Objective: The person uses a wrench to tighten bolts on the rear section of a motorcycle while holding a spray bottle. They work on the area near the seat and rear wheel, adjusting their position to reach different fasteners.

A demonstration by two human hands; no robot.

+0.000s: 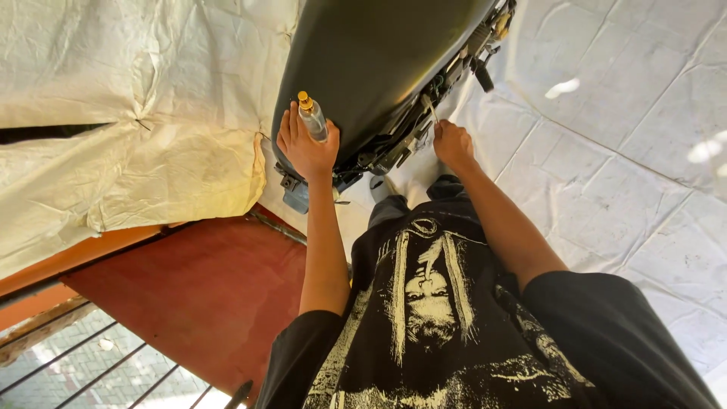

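Overhead, left hand closed around small clear bottle with yellow cap, pressed against dark seat; right hand pinches a thin pale strip at the seat's underside frame, white tarp below

Seat dk olive-green w/ black frame. Bottle clear, yellow cap. Tarp cream-white, creased. Floor red-brown. T-shirt black w/ pale yellow print.

One head-worn camera looks steeply down, close over the person's chest and outstretched arms.
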